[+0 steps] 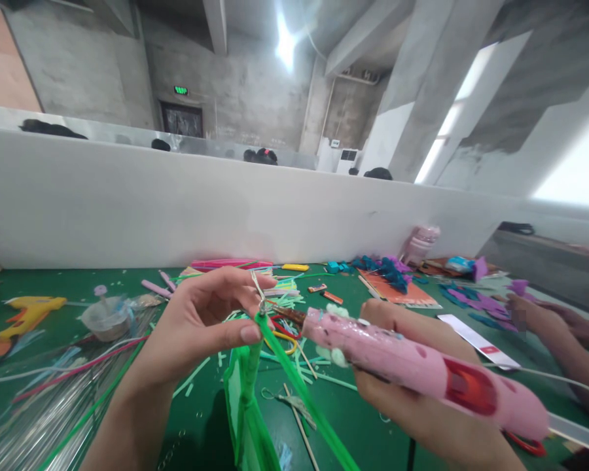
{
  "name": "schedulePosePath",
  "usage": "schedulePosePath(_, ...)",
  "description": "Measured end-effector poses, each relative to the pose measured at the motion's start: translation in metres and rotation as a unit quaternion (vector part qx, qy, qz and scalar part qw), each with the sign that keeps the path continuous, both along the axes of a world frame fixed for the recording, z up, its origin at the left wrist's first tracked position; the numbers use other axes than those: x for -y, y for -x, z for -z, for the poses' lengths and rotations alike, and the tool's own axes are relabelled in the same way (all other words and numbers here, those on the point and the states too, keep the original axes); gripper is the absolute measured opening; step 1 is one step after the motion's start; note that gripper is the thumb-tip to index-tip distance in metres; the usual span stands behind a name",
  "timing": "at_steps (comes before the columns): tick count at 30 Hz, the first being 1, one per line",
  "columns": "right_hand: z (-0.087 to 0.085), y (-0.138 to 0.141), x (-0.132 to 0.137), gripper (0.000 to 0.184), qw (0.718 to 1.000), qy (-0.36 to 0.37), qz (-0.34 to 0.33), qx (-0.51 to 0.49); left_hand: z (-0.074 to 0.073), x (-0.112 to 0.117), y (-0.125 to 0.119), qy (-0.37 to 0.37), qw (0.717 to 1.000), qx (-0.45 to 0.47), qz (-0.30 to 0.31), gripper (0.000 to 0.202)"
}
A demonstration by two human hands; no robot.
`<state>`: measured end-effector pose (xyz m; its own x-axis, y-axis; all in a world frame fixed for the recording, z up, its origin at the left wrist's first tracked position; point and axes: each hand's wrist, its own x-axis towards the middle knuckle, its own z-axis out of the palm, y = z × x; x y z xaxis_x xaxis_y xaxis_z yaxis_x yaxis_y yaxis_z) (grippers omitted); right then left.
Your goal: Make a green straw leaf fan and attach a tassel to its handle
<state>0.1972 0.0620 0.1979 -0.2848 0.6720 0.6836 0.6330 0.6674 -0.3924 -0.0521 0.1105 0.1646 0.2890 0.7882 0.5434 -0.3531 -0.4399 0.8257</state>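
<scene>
My left hand (196, 320) pinches the top of a green fabric craft piece (248, 386) between thumb and fingers. A small metal loop (262, 306) with a pale cord stands at that top. From there a bright green ribbon (304, 392) slants down to the right. My right hand (417, 405) is wrapped round a pink hot glue gun (397, 353), its brown-stained nozzle pointing left, close to the loop. Whether the nozzle touches the ribbon I cannot tell. Red and yellow handle loops (287, 340) lie behind the piece, partly hidden.
A yellow glue gun (34, 314) and a plastic cup (107, 319) lie on the left, above clear glue sticks (63, 405). Purple and blue pieces (485, 304) are near another person's hand (535, 320). A white partition (226, 209) closes the green table's back; a pink bottle (422, 243) stands there.
</scene>
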Motion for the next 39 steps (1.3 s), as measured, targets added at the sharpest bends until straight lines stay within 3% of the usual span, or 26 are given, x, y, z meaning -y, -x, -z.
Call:
schedulePosePath(6, 0.01, -0.01, -0.002, 0.017, 1.0, -0.021, 0.003, -0.023, 0.005, -0.001, 0.005, -0.004, 1.0, -0.002, 0.0, 0.037)
schedulePosePath(10, 0.026, -0.025, -0.01, 0.011, 0.997, -0.021, 0.06, -0.031, 0.006, -0.001, 0.006, 0.0, 1.0, -0.006, -0.003, 0.038)
schedulePosePath(14, 0.066, -0.051, -0.032, 0.008, 0.978, 0.061, 0.185, 0.072, 0.003, 0.002, 0.006, 0.006, 1.0, -0.01, -0.005, 0.038)
schedulePosePath(16, 0.092, -0.064, -0.046, 0.009, 0.966, 0.1, 0.214, 0.11, 0.001, 0.004, 0.006, 0.002, 1.0, -0.013, -0.005, 0.037)
schedulePosePath(18, 0.116, -0.074, -0.058, 0.009, 0.911, 0.212, 0.293, 0.2, -0.001, 0.005, 0.005, 0.001, 1.0, -0.02, -0.008, 0.037)
schedulePosePath(21, 0.144, -0.085, -0.07, 0.016, 0.888, 0.264, 0.309, 0.215, -0.005, 0.006, 0.003, 0.008, 0.999, -0.03, -0.019, 0.036)
schedulePosePath(23, 0.152, -0.088, -0.073, 0.018, 0.886, 0.284, 0.3, 0.213, -0.006, 0.009, 0.002, 0.011, 0.999, -0.033, -0.026, 0.036)
schedulePosePath(25, 0.147, -0.087, -0.069, 0.021, 0.884, 0.296, 0.291, 0.214, -0.007, 0.013, 0.0, 0.011, 0.999, -0.038, -0.026, 0.036)
schedulePosePath(28, 0.111, -0.071, -0.051, 0.026, 0.914, 0.267, 0.254, 0.17, -0.008, 0.019, -0.003, 0.013, 0.999, -0.046, -0.016, 0.037)
schedulePosePath(30, 0.075, -0.05, -0.033, 0.021, 0.969, 0.21, 0.129, -0.005, -0.008, 0.021, -0.006, 0.014, 0.998, -0.053, -0.013, 0.038)
schedulePosePath(31, 0.058, -0.038, -0.023, 0.017, 0.978, 0.185, 0.059, -0.079, -0.009, 0.022, -0.007, 0.013, 0.998, -0.057, -0.016, 0.038)
schedulePosePath(33, 0.027, -0.011, -0.008, 0.011, 0.973, 0.141, -0.067, -0.172, -0.01, 0.021, -0.009, 0.01, 0.997, -0.067, -0.025, 0.036)
schedulePosePath(35, 0.008, 0.013, 0.001, 0.015, 0.962, 0.133, -0.126, -0.201, -0.012, 0.019, -0.009, 0.006, 0.997, -0.068, -0.034, 0.035)
schedulePosePath(39, 0.0, 0.041, 0.001, 0.023, 0.944, 0.158, -0.182, -0.226, -0.012, 0.016, -0.007, 0.01, 0.998, -0.058, -0.038, 0.033)
